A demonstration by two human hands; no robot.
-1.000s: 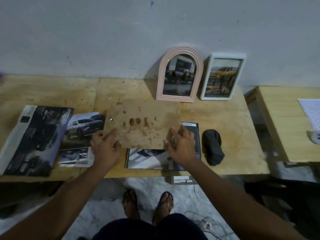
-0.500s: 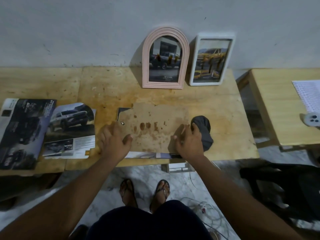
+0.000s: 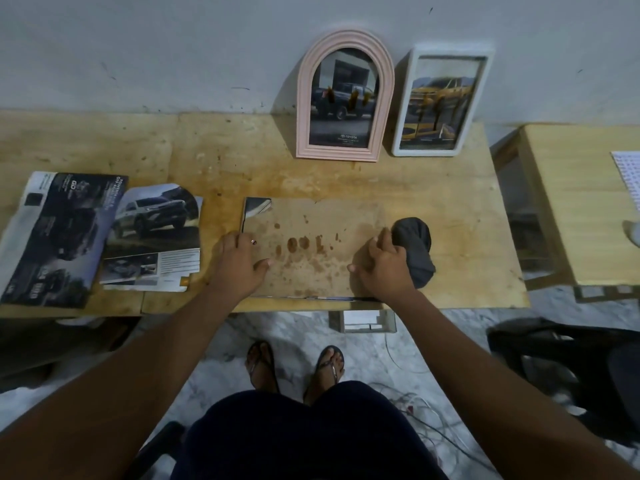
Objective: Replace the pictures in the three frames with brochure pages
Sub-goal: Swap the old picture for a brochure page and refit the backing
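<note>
Left hand: the left hand point(image 3: 239, 265) lies palm down on the left edge of the brown backing board point(image 3: 311, 244). The fingers are spread a little and press flat. It is not wrapped around anything.

Right hand: the right hand point(image 3: 384, 268) presses on the right part of the board, with the fingers bent a little. It sits just beside the dark cloth point(image 3: 415, 251). I cannot tell if it grips the board's edge.

Backing board: it lies flat near the front edge of the wooden table point(image 3: 346, 181). It has dark brown spots on it (they look like stains).

Third frame: the frame point(image 3: 254, 207) lies face down under the board. Only its far left corner and a thin strip at the front peek out.

Pink frame: the pink arched frame point(image 3: 344, 98) stands at the back, leaning on the wall point(image 3: 173, 46). It holds a page with a dark truck.

White frame: the white frame point(image 3: 441, 100) stands just right of the pink one. It holds a page with a yellow car.

Brochure: the dark brochure point(image 3: 59, 237) lies at the far left of the table.

Cut page: a cut page point(image 3: 154, 240) with a white truck lies between the brochure and the left hand. Its left edge lies over the brochure.

Other table: a second table point(image 3: 581, 202) stands to the right, apart from the first.
</note>
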